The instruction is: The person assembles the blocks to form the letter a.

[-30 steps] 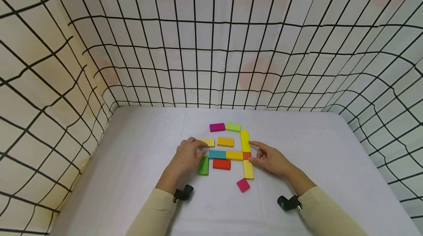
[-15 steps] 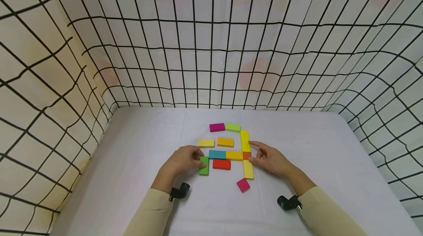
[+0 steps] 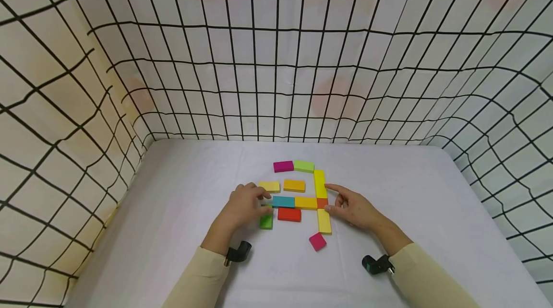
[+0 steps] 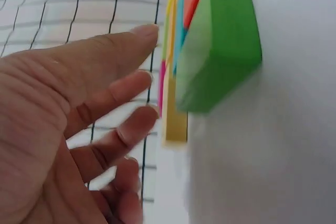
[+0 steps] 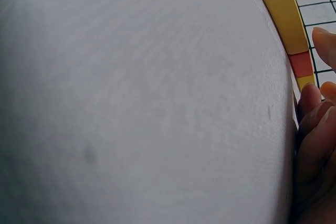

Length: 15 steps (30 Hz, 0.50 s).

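Observation:
My left hand hovers over the far end of a green block, its fingers loosely bent and holding nothing. In the left wrist view a gap shows between the thumb and that green block. A pale yellow block and a teal block lie near the fingertips. My right hand rests beside a column of blocks, index fingertip at the tall yellow block and thumb by the small orange block. Below that is another yellow block.
Magenta and lime blocks form the far row. An amber block, an orange-yellow block, a red block and a tilted pink block lie on the white table. Black grid netting surrounds it.
My left hand first drew back from the pale yellow block to the green block's side, then moved forward and right over the green block's far end. My right hand stays put.

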Each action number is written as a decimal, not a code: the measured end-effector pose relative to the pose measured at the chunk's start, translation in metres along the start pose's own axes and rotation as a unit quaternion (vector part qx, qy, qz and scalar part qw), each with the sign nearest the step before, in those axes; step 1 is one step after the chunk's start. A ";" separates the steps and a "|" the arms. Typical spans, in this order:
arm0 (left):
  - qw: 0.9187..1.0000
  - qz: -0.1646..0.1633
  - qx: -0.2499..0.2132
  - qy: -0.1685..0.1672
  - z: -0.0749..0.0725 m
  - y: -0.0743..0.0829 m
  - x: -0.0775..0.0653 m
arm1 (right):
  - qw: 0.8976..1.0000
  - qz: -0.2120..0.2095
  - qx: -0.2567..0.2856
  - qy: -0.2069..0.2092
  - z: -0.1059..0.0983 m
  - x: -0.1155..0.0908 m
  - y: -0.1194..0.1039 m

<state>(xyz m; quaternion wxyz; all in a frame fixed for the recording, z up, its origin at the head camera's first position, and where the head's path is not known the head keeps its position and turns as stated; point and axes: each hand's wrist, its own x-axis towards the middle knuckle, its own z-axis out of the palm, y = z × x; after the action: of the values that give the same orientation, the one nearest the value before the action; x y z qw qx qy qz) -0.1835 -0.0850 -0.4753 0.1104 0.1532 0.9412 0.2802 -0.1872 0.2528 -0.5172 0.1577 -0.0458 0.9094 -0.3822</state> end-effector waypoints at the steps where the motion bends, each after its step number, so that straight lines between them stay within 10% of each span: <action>1: 1.000 0.017 0.006 0.004 0.002 0.003 0.000 | 1.000 0.001 0.000 0.000 0.000 0.000 0.000; 6: 0.996 0.082 0.028 0.000 0.011 0.014 -0.002 | 1.000 0.000 0.000 0.000 0.001 0.000 0.001; 15: 0.994 0.084 0.062 0.024 0.019 0.020 -0.004 | 1.000 0.001 0.003 0.000 0.000 0.000 0.000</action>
<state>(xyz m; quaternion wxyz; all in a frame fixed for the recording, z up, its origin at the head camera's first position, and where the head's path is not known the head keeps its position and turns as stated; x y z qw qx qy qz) -0.1695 -0.0611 -0.4791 0.0544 0.2319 0.9428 0.2330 -0.1874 0.2526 -0.5173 0.1579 -0.0439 0.9082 -0.3850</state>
